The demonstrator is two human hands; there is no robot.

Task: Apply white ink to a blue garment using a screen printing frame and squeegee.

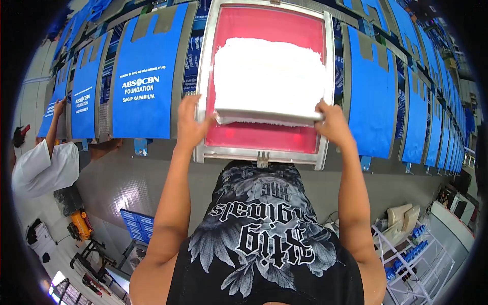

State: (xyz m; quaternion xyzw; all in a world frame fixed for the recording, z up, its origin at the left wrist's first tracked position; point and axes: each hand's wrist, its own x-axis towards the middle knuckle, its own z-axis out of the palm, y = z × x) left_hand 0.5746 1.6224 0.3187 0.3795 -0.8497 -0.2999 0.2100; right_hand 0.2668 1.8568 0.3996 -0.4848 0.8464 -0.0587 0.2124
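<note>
A metal-framed screen (329,56) with red mesh (269,23) lies centred in front of me, coated with a thick white layer of ink (269,71). A long squeegee bar (267,115) crosses its lower part. My right hand (330,122) grips the bar's right end. My left hand (195,122) is at the frame's left rail, fingers spread from the thumb, which reaches toward the bar's left end; whether it touches the bar is unclear. A small metal clamp (263,158) sits on the frame's near edge.
Rows of blue fabric pieces (142,51), some with white print, lie on boards either side. At far left, another person (43,168) in white has a hand (58,107) on one piece. A yellow machine (81,223) and a white metal rack (412,259) stand below on the floor.
</note>
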